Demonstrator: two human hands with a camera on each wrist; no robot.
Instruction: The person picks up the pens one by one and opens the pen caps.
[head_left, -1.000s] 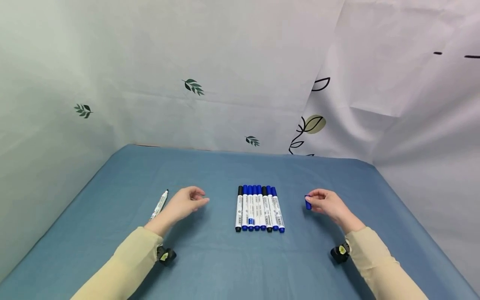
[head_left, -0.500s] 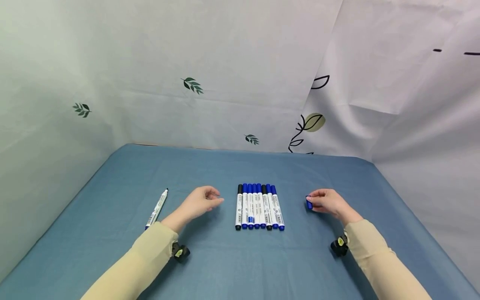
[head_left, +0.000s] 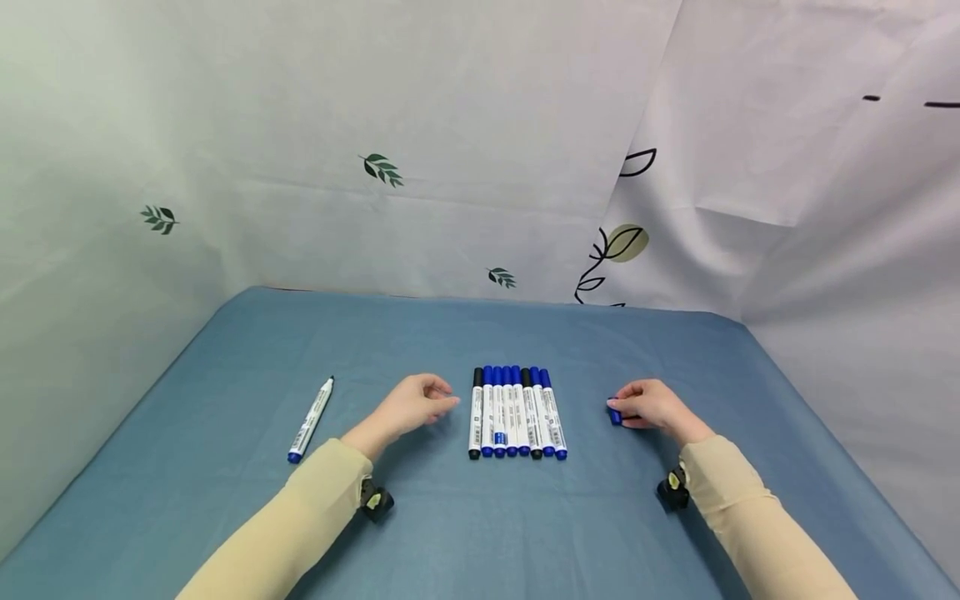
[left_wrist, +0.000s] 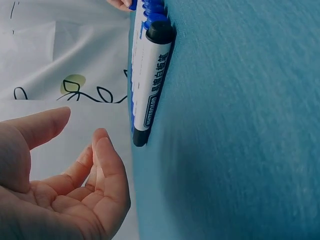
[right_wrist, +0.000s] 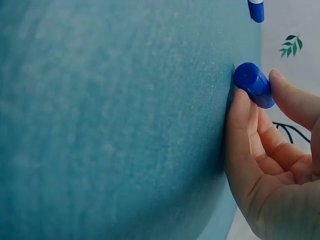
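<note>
My left hand (head_left: 416, 406) hovers just left of the row of whiteboard markers (head_left: 517, 417), fingers loosely bent. In the left wrist view nothing lies between its thumb and fingers, and the nearest marker (left_wrist: 152, 82) has a black cap. To the right of the row, my right hand (head_left: 654, 407) pinches a blue marker cap (right_wrist: 254, 85) between thumb and fingertips, close over the cloth. An uncapped marker (head_left: 311, 421) with a dark tip and blue end lies slanted behind the left forearm.
A blue cloth (head_left: 480, 533) covers the table. Pale curtains (head_left: 480, 125) with leaf prints stand along its back and sides. Each wrist carries a small black camera, such as the left one (head_left: 377, 502).
My left hand has moved right, toward the marker row, leaving the uncapped marker fully visible. The right hand has dipped slightly with the blue cap in its fingers.
</note>
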